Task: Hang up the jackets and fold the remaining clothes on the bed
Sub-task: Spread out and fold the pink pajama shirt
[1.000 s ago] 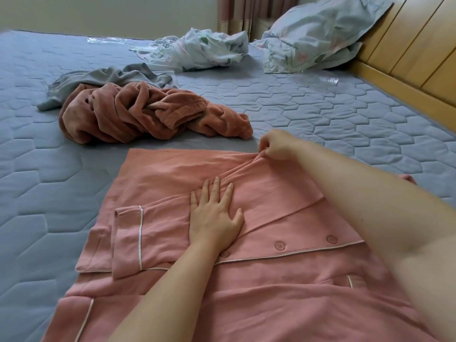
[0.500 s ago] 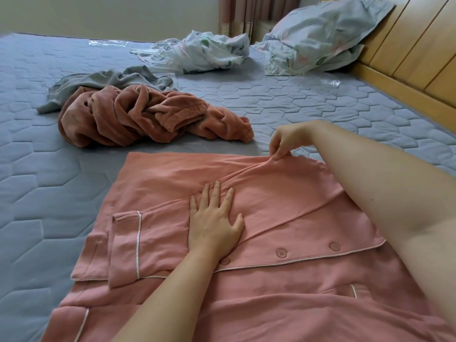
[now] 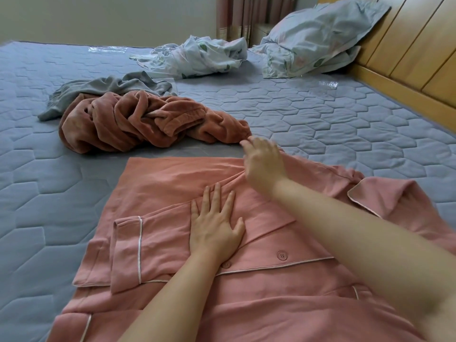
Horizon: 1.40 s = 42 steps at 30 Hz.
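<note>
While pinning shirt (image 3: 172, 183) mid-frame with spread left hand (image 3: 214, 228), smooth its gathered upper edge using blurred right hand (image 3: 264, 164), grip indiscernible.

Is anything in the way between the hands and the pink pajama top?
Nothing visible is. The left hand lies flat right on the pink pajama top. The right hand, blurred, is at its far edge with no other thing between.

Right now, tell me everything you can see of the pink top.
The pink top lies spread on the bed, front up: soft cloth, white piping, buttons, a pocket. One sleeve is folded across it; the other trails right. The left hand presses its middle; the blurred right hand is at its gathered far edge, grip unclear.
</note>
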{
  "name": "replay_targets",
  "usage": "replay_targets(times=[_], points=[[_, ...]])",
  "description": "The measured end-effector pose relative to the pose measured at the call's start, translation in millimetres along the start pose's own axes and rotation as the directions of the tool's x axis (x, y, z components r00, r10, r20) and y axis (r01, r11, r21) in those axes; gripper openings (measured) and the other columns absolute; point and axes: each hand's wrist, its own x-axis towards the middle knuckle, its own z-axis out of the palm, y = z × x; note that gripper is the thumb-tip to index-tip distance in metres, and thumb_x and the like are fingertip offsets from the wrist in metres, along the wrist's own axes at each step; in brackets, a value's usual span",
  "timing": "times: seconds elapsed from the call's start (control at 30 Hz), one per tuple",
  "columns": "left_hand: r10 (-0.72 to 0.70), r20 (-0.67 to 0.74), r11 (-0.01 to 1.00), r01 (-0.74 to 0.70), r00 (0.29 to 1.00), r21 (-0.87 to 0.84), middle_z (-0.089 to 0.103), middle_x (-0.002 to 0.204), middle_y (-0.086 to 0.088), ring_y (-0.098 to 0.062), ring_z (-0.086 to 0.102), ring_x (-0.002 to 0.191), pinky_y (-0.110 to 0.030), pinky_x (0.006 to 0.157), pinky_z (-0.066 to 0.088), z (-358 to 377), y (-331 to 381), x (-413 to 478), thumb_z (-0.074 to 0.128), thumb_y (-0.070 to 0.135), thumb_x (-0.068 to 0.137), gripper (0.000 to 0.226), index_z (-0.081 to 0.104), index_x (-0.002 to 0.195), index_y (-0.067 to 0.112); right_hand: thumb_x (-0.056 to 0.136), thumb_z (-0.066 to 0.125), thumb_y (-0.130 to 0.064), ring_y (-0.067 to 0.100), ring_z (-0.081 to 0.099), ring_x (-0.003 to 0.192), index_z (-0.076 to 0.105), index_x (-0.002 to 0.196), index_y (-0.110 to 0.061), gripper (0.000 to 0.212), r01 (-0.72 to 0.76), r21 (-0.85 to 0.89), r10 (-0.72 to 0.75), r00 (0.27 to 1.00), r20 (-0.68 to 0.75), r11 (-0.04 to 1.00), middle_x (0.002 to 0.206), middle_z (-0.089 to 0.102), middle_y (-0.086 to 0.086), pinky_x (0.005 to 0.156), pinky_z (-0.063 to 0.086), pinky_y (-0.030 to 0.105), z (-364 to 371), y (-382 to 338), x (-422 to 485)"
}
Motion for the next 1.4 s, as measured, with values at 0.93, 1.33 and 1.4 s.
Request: replay_targets(times=[0.93, 1.33, 1.4], points=[[0.01, 0.123, 0.994, -0.023, 0.992, 0.103, -0.015, 0.16, -0.002, -0.024, -0.017, 0.146, -0.052, 0.116, -0.006, -20.6, 27.5, -6.0, 0.025, 0.046, 0.097, 0.062, 0.006, 0.154, 0.028, 0.101, 0.023, -0.044, 0.019, 0.002, 0.148, 0.008, 0.153, -0.015, 0.061, -0.187, -0.116, 0.219, 0.792, 0.57, 0.976, 0.161, 0.004, 0.007, 0.117, 0.002, 0.045, -46.4, 39.3, -128.6], [0.318, 0.239, 0.938, -0.266, 0.918, -0.223, -0.008, 0.161, 0.0, -0.022, -0.017, 0.146, -0.052, 0.117, -0.008, -36.2, 158.4, -50.0, 0.025, 0.055, 0.098, 0.061, 0.008, 0.152, 0.035, 0.098, 0.035, -0.039, 0.026, 0.017, 0.144, 0.036, 0.142, -0.01, 0.053, -0.52, -0.206, 0.559, 0.787, 0.26, 0.829, 0.154, 0.024, 0.012, 0.115, 0.014, 0.046, -119.5, 134.4, -202.6], [0.371, 0.21, 0.92, -0.327, 0.905, -0.216, -0.008, 0.161, 0.001, -0.021, -0.018, 0.146, -0.052, 0.116, -0.01, -31.9, 173.8, -62.3, 0.026, 0.057, 0.097, 0.062, 0.007, 0.152, 0.036, 0.095, 0.041, -0.037, 0.031, 0.031, 0.136, 0.046, 0.133, -0.007, 0.049, -0.654, -0.211, 0.686, 0.706, 0.175, 0.726, 0.145, 0.037, 0.016, 0.11, 0.026, 0.044, -134.3, 159.3, -220.0]])
